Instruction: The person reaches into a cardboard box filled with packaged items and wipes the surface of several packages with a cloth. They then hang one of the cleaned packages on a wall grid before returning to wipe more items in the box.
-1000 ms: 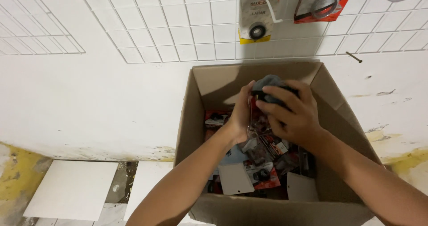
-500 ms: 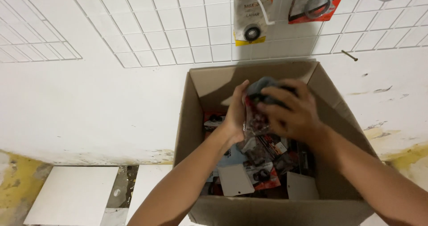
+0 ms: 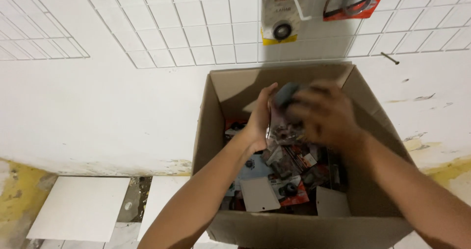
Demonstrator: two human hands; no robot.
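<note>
Both hands share one grip over the open cardboard box [image 3: 216, 131]: the left hand [image 3: 259, 121] holds a clear plastic packet [image 3: 280, 128] of small dark parts by its left edge, fingers pointing up along it, while the right hand [image 3: 326, 116], blurred, presses a grey cloth [image 3: 286, 95] against the packet's top; how tightly the right fingers close on the cloth cannot be told through the blur. Packet and cloth sit above the middle of the box, clear of its contents. Inside lies a heap of carded packets in red, black and white, too jumbled to count exactly, with two plain white cards [image 3: 259, 194] lying face down near the front wall. Two packaged items hang on the white wire grid [image 3: 196, 28] behind the box: one white-and-yellow pack [image 3: 281, 13] and one red-edged pack [image 3: 354, 1]. One dark nail [image 3: 390, 58] sticks from the wall at right. Two white floor tiles [image 3: 81, 207] lie left of the box.
</note>
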